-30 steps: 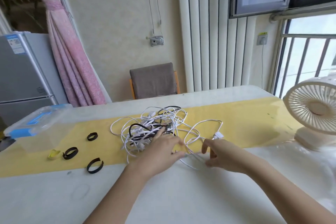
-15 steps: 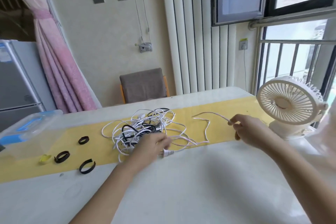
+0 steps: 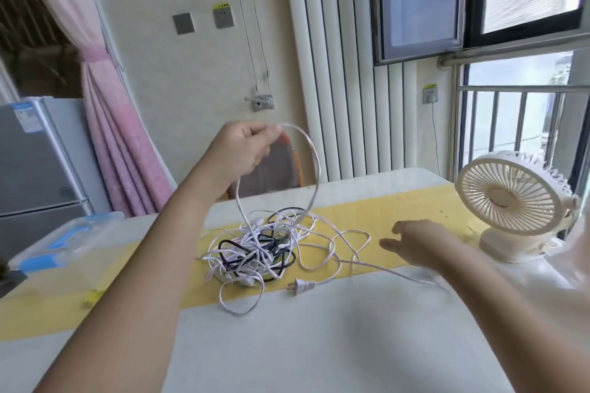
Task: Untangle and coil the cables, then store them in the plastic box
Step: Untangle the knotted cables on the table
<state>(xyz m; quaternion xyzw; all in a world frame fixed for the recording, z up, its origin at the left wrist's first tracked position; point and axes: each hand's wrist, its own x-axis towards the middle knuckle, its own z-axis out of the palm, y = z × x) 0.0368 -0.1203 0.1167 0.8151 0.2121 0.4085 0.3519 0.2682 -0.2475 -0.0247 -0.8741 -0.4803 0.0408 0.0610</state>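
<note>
A tangle of white and black cables (image 3: 258, 249) lies on the yellow runner (image 3: 399, 210) in the middle of the table. My left hand (image 3: 242, 150) is raised high above the tangle, pinching a loop of white cable (image 3: 314, 169) that arcs down into the pile. My right hand (image 3: 418, 241) hovers low over the runner to the right of the tangle, fingers spread and empty. A white cable with a two-pin plug (image 3: 298, 285) runs along the table in front of it. The clear plastic box (image 3: 64, 241) with blue latches stands at the left edge.
A cream desk fan (image 3: 510, 201) stands on the table at the right. A small yellow clip (image 3: 92, 297) lies on the runner at the left. A chair back (image 3: 271, 172) shows behind the table, a grey fridge (image 3: 35, 163) at far left.
My left hand has lifted off the tangle and risen, pulling a white cable loop up. My right hand has let go of its cable end and dropped low, open.
</note>
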